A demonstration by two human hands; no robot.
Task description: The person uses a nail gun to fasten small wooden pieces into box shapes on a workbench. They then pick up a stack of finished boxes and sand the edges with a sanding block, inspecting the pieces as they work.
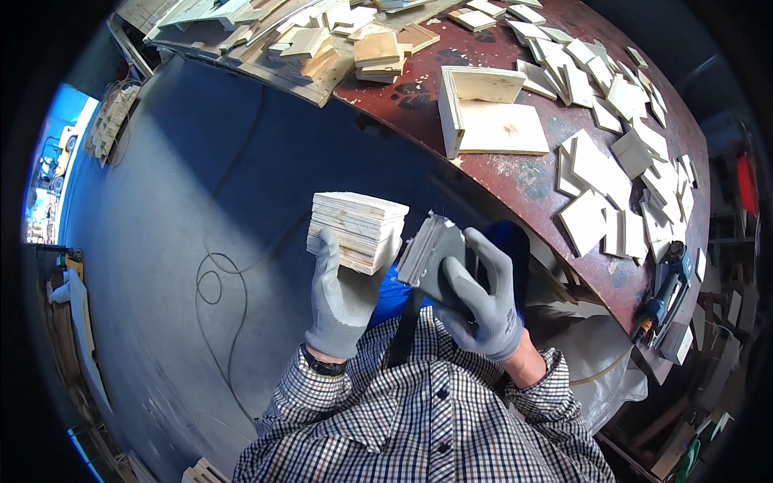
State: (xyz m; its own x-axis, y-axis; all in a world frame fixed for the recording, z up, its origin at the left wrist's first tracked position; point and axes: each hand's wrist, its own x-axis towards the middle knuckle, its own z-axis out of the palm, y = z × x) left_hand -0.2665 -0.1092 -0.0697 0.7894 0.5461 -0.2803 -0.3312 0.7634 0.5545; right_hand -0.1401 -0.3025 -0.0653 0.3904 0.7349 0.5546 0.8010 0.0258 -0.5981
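My left hand [338, 304], in a grey work glove, is closed around a stack of small plywood pieces [358, 229]. The fingers wrap the stack from below and behind, with the thumb against its near face. Layered, rough edges of the wood face me. To its right, my gloved right hand [487, 302] grips a dark grey sanding block [439, 258] with a ragged, layered end. That end is tilted toward the stack, and a narrow gap seems to separate the two. Both hands are held in front of my body, off the table.
A reddish-brown table [515, 197] stands ahead and right, with many scattered plywood pieces [596, 169] on it. An L-shaped plywood assembly [495, 121] sits near its edge. A blue-green power tool [667, 290] lies at the right corner. A cable [233, 346] loops over the floor.
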